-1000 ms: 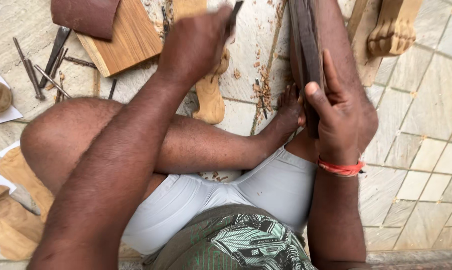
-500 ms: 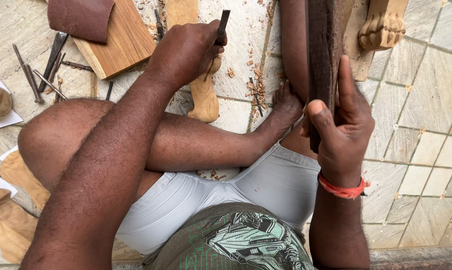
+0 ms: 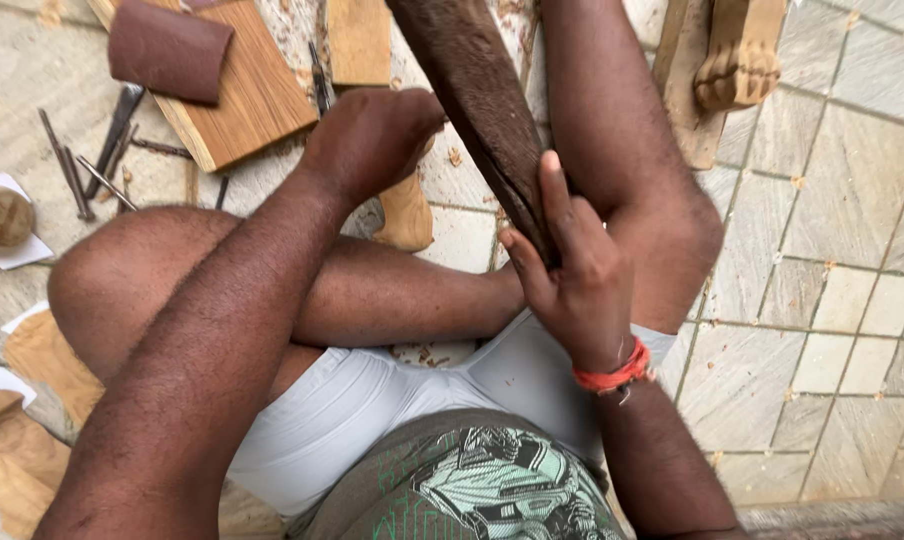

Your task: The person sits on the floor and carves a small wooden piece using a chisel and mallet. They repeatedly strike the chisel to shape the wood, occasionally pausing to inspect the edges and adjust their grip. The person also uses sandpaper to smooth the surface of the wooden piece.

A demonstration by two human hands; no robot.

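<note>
Dark wooden workpiece (image 3: 482, 110) runs diagonally from the top edge down beside the right leg. Right hand (image 3: 572, 270) clamps its lower end, fingers wrapped along the near edge. Left hand (image 3: 372, 135) is fisted just left of the workpiece; whether it holds a tool cannot be told. Further left of the workpiece lie a flat board (image 3: 252, 95) and loose metal chisels (image 3: 97, 160). Tiled floor (image 3: 832, 230) to its right is open.

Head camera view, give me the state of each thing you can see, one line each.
Dark wood piece: slanted, steadied by right hand.
Left hand: closed, against the dark piece; any tool hidden.
Chisels: lying loose on the floor.
Plank: flat, a brown curved block on it.
Carved leg: lying on tiles.
</note>
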